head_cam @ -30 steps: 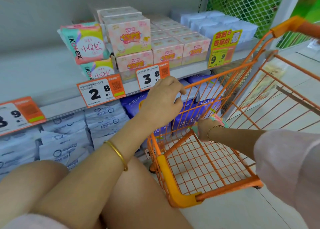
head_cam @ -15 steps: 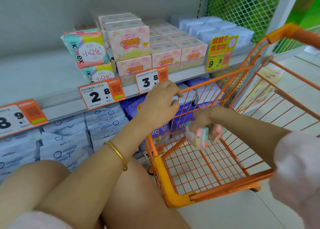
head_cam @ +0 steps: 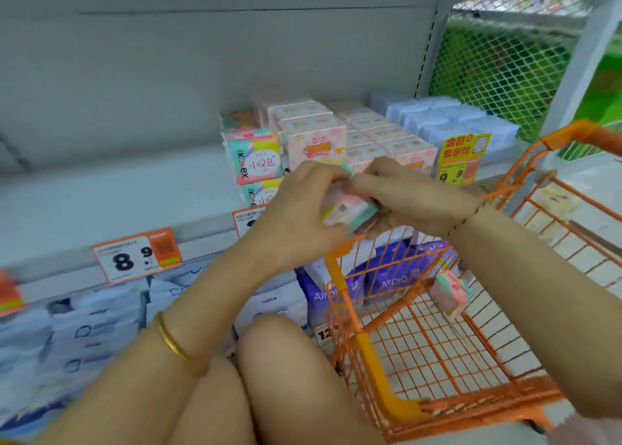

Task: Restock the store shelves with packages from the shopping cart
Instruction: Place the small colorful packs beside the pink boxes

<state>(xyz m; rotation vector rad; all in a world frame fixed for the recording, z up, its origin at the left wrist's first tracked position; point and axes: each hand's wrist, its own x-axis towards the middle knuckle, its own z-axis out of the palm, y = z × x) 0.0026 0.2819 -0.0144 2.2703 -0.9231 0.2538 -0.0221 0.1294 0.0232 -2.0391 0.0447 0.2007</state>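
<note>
The left hand (head_cam: 303, 205) and right hand (head_cam: 414, 198) pinch one small pink-and-teal pack (head_cam: 348, 210) between them, fingers curled round its ends. It looks light, soft and film-wrapped, so probably slippery and easily squashed. It is best held across its flat faces, not by the wrapper edge. Just below the hands is the cart (head_cam: 367, 353), with a second pack (head_cam: 451, 293) under the right wrist. Beyond the fingertips, matching packs (head_cam: 255, 156) stand on the shelf (head_cam: 117, 188).

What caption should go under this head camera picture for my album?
Left hand and right hand hold a pink-and-mint package by the orange cart, facing the shelf.
</note>
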